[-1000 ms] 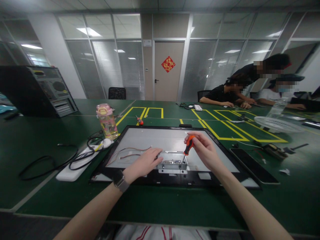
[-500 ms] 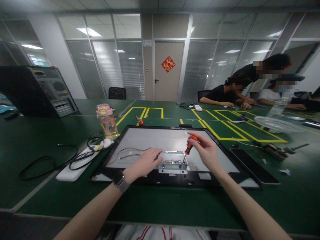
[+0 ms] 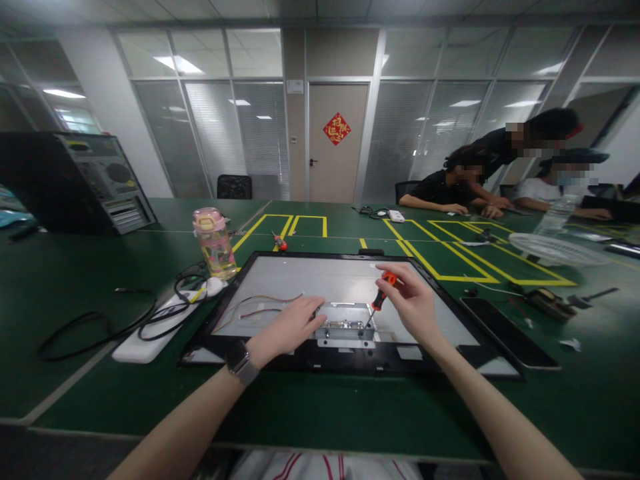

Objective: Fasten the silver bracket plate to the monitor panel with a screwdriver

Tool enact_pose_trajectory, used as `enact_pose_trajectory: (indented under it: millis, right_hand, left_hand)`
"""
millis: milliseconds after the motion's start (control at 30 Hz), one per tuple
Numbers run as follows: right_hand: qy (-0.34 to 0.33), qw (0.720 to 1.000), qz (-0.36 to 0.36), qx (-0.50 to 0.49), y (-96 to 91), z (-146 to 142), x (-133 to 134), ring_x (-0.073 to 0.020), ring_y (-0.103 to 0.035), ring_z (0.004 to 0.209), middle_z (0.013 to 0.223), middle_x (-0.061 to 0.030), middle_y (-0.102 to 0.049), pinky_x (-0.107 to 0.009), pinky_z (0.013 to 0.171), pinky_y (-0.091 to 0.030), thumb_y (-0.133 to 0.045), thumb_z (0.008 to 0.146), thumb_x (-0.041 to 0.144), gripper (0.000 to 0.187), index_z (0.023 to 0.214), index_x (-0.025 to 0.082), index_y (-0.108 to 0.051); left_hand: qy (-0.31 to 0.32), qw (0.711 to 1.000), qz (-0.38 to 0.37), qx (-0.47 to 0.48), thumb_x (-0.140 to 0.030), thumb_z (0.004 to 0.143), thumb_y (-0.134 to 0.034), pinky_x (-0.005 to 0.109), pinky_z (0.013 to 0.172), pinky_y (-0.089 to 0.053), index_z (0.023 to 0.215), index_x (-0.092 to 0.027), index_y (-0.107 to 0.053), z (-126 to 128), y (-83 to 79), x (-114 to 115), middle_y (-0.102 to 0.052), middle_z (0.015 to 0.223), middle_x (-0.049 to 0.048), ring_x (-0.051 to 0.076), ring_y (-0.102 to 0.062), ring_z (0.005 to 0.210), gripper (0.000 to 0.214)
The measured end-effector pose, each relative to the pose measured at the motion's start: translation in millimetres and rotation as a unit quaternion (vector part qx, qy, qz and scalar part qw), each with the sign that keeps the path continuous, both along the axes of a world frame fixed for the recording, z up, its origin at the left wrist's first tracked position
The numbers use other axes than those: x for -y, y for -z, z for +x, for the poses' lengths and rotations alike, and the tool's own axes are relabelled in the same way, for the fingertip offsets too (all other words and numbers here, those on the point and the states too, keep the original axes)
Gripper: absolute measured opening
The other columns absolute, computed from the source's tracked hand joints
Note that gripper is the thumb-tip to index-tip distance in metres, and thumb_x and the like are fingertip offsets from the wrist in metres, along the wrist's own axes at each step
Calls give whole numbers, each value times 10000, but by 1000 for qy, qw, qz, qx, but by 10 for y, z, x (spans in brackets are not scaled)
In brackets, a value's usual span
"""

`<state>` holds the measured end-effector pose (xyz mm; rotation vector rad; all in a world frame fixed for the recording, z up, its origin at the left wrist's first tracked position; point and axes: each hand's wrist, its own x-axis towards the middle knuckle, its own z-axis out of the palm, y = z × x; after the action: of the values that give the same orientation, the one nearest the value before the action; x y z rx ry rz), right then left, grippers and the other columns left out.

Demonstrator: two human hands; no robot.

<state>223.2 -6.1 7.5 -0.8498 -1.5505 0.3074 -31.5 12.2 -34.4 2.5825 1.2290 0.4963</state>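
Observation:
A flat display panel with a black frame [image 3: 295, 363] lies in front of me, its grey back facing up. On its near middle part sits a silver metal bracket [image 3: 345, 335] with a row of connectors. My left hand [image 3: 290, 323] grips the left end of this bracket, the thumb on the near side; its fingertips are partly hidden. In my right hand [image 3: 413, 297] is a screwdriver [image 3: 384, 291] with a red and black handle, held between thumb and fingers. The tool leans to the right, its tip down at the bracket's right end. Thin wires [image 3: 260, 311] lie on the panel's left.
Left of the panel are a white power strip [image 3: 150, 343] with black cables, a pink-lidded bottle [image 3: 215, 243] and a black computer case [image 3: 75, 180]. A black phone [image 3: 507, 331] lies at the right. Another red tool [image 3: 281, 244] lies beyond the panel. Several people sit or lean at far right.
The screwdriver's handle has shifted very slightly to the right in my right hand, its tip still at the bracket. My left hand has stayed in place.

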Motion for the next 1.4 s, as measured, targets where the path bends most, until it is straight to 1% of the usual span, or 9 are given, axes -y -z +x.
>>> enact_pose_trajectory:
  millis: [133,367,533,633,767,933,1100,1233,1400]
  right_hand:
    - [-1,999,30,15,-5,29,5,-172,-573,732,837,-28,-574,-318,654,-499,-615,861,263,116,926,249,-710]
    - [-161,983,-74,-54,16,48,11,-210,-689,839,1108,-87,-672,-382,691,-580,-466,955,302,340,1268,268,-595]
    - [-87,994,-60,-39,31,51,-18,-177,-682,715,917,-33,-674,-354,673,-578,-638,861,278,298,1157,272,-678]
    - [-78,996,-27,-14,29,67,-27,-171,-655,719,857,-20,-652,-352,690,-565,-594,889,277,272,1144,283,-688]
    - [-110,994,-18,8,22,76,-19,-193,-666,823,975,-49,-684,-397,771,-558,-456,958,283,339,1253,284,-622]
    - [-66,997,-18,31,40,79,-39,-221,-648,910,1001,-61,-700,-421,855,-511,-559,916,284,318,1224,265,-634]
    - [-11,999,1,37,26,80,-48,-173,-571,722,894,-39,-641,-323,672,-490,-667,830,266,208,1035,246,-697]
    - [-48,998,-12,33,-4,77,-9,-149,-557,633,929,-51,-677,-290,575,-474,-492,930,277,222,1062,231,-665]
    - [-54,997,-5,48,-1,81,0,-222,-653,920,1011,-71,-721,-379,820,-523,-507,932,281,243,1128,234,-643]
  left_hand:
    - [3,1000,2,1,-428,1014,-365,380,1140,-286,1345,-188,-467,-1,17,-11,-531,1391,88,212,-496,1270,421]
    - [1,1000,0,0,-411,1014,-371,372,1121,-317,1343,-176,-471,7,10,-8,-529,1393,95,219,-489,1280,416]
    - [3,1000,2,5,-428,1014,-366,363,1117,-324,1353,-182,-463,-5,21,-20,-530,1393,87,213,-492,1275,430]
    - [0,1000,-3,5,-429,1011,-368,370,1112,-332,1352,-184,-463,-5,5,-7,-525,1399,89,215,-487,1280,430]
    - [-1,1000,-11,4,-432,1012,-360,375,1108,-336,1354,-183,-462,1,-24,19,-521,1402,95,221,-486,1282,435]
    - [0,1000,-6,-4,-416,1015,-361,375,1141,-285,1350,-170,-466,7,-21,11,-520,1403,97,211,-482,1288,430]
    - [2,1000,-2,-9,-415,1014,-357,391,1151,-263,1348,-182,-464,14,-26,10,-525,1400,93,210,-486,1286,421]
    - [0,1000,-5,-7,-405,1012,-361,401,1146,-275,1343,-190,-465,14,-23,13,-527,1398,93,213,-490,1283,408]
    - [-1,1000,-5,-4,-424,1010,-363,385,1137,-290,1358,-194,-455,5,1,-9,-514,1411,93,215,-474,1296,427]
